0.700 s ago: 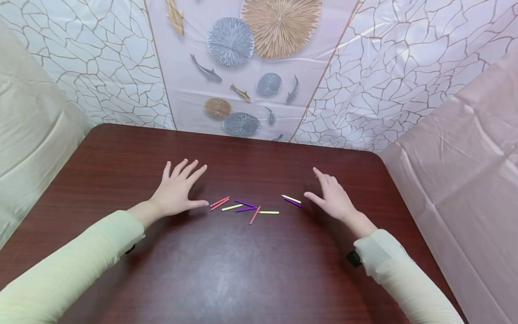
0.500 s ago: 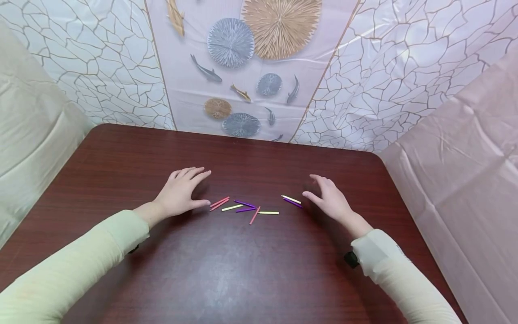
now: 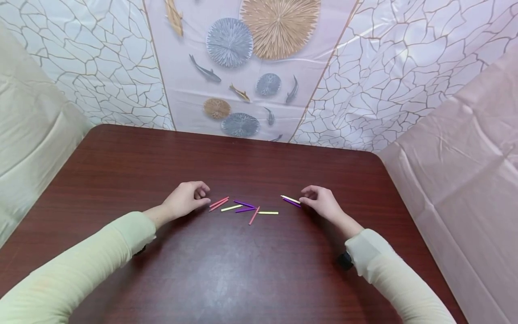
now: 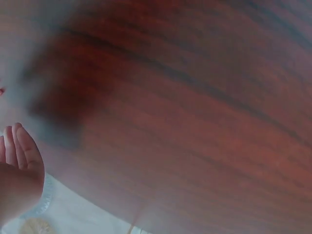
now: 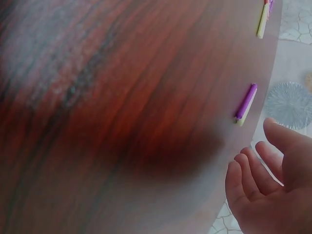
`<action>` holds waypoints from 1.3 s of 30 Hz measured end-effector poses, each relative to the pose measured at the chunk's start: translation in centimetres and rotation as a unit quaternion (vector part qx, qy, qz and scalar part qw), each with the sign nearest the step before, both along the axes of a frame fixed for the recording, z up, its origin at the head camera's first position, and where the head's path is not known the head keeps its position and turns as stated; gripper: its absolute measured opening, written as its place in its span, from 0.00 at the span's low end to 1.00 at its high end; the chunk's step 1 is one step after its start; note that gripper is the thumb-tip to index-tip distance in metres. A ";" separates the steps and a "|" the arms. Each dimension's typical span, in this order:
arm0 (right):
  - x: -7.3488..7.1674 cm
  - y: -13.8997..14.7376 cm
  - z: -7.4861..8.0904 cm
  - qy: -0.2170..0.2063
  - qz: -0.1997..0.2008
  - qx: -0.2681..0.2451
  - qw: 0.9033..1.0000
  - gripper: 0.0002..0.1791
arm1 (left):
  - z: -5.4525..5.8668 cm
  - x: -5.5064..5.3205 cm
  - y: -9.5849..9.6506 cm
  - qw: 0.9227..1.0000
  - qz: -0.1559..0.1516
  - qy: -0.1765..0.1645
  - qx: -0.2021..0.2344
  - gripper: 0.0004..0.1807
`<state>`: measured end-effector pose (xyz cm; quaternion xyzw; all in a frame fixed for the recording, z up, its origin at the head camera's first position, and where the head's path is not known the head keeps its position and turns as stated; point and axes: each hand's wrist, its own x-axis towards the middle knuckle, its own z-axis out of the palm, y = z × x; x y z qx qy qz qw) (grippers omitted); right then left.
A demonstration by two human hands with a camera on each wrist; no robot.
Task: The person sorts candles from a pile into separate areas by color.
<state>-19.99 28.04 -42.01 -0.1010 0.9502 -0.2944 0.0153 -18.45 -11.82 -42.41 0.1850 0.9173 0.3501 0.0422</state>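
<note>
Two thin red sticks [image 3: 219, 205] lie just beside the loosely curled left hand [image 3: 184, 200]; thin yellow and purple sticks [image 3: 291, 202] beside the likewise curled right hand [image 3: 323, 204].

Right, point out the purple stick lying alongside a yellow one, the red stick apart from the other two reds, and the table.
Purple stick [image 5: 246, 101]: right wrist view, middle of its length.
Red stick [image 3: 254, 215]: head view, middle of its length.
Table [image 3: 226, 274]: head view, bare part of its top.
</note>
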 end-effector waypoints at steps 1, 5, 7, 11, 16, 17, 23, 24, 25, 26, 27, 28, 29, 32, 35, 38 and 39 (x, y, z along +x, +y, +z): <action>0.0 0.0 -0.1 -0.006 -0.001 0.000 1.000 0.12 | -0.1 0.0 0.1 1.000 0.002 -0.006 0.011 0.12; -0.1 -0.1 -0.5 -0.019 0.002 -0.002 1.000 0.11 | -0.7 0.2 0.3 0.999 -0.004 -0.017 0.036 0.10; -0.1 -0.1 -0.6 -0.024 0.004 -0.005 1.000 0.11 | -0.9 0.2 0.4 0.999 -0.008 -0.020 0.042 0.10; -0.2 0.0 -0.9 -0.028 0.004 -0.006 1.000 0.10 | -1.3 0.5 0.7 0.998 -0.014 -0.020 0.053 0.09; -0.2 0.1 -0.9 -0.023 0.004 0.002 1.000 0.08 | -1.7 0.7 0.7 0.997 -0.028 0.006 0.068 0.06; -0.2 0.1 -0.9 -0.021 0.004 0.003 1.000 0.08 | -1.7 0.7 0.7 0.998 -0.028 0.007 0.064 0.06; -0.1 -0.1 -1.0 -0.007 0.006 0.013 1.000 0.06 | -2.1 0.7 1.1 1.000 -0.007 -0.012 0.016 0.06; -0.1 0.0 -1.0 -0.004 0.008 0.016 1.000 0.05 | -2.1 0.7 1.1 1.000 -0.006 -0.012 0.012 0.05; -0.1 0.0 -1.1 0.000 0.009 0.018 1.000 0.05 | -2.1 0.8 1.1 1.000 -0.004 -0.010 0.010 0.05; -0.2 0.0 -1.1 0.003 0.010 0.020 1.000 0.05 | -2.2 0.8 1.2 1.000 -0.003 -0.010 0.008 0.05; -0.2 -0.1 -1.2 0.004 0.011 0.020 1.000 0.05 | -2.1 0.9 1.2 1.000 -0.002 -0.009 0.006 0.04; -0.2 0.0 -1.2 0.007 0.012 0.021 1.000 0.04 | -2.1 0.9 1.2 1.000 -0.001 -0.009 0.004 0.04; -0.2 0.0 -1.2 0.011 0.014 0.023 1.000 0.04 | -2.1 0.9 1.2 1.000 -0.001 -0.008 0.003 0.04; -0.3 -0.1 -1.3 0.018 0.018 0.025 0.999 0.04 | -2.1 0.9 1.2 1.000 -0.001 -0.006 0.002 0.04; -0.3 -0.1 -1.3 0.023 0.018 0.032 0.999 0.03 | -2.0 0.9 1.2 1.000 -0.002 -0.007 0.000 0.04; -0.3 -0.1 -1.3 0.026 0.018 0.037 0.999 0.04 | -2.0 0.8 1.2 1.000 -0.002 -0.008 -0.002 0.04; -0.3 -0.1 -1.3 0.027 0.019 0.037 0.999 0.04 | -2.0 0.8 1.2 1.000 -0.002 -0.007 -0.002 0.04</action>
